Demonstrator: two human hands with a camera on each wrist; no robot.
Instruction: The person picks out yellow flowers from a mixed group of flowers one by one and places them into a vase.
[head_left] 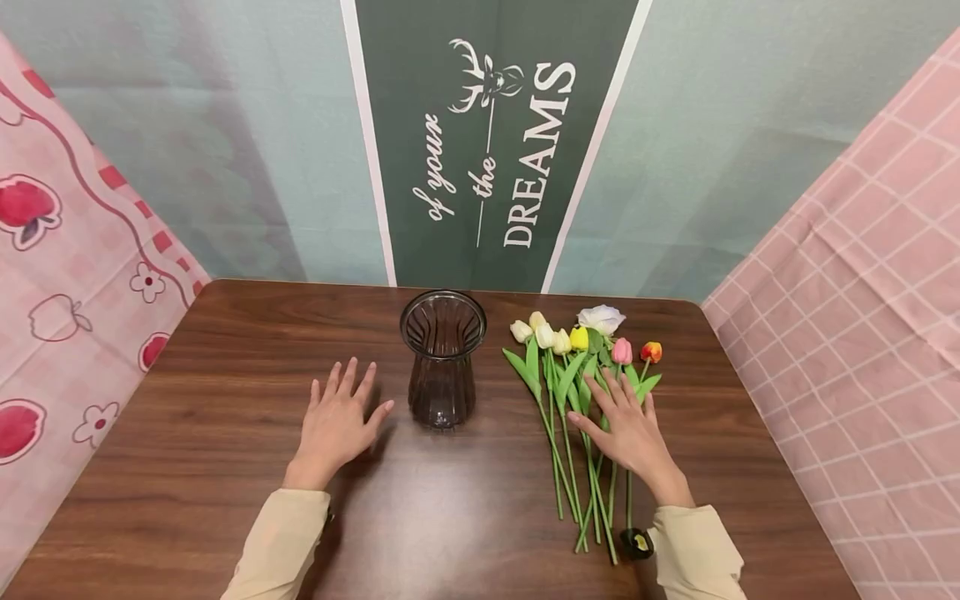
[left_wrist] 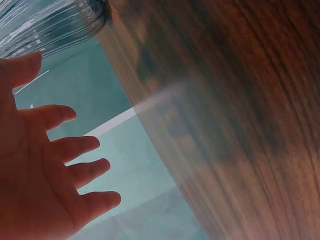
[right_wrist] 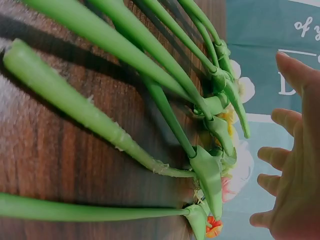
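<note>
Empty left hand (head_left: 337, 425) beside dark fluted-glass vase (head_left: 442, 387); empty right hand (head_left: 630, 429) over multicoloured artificial flowers (head_left: 572, 373), stems (head_left: 561, 467) nearside, likely for reach.

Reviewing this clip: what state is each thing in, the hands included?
Vase: upright on the table, no flowers in it.
Tulips: lying flat, heads toward the far edge, petals closed into cups.
Large white flower: lying among them, bloom open.
Stems: loose, spread out, some crossing.
Left hand: fingers spread, holding nothing, beside the vase.
Right hand: fingers spread, over the flowers, holding nothing.
</note>
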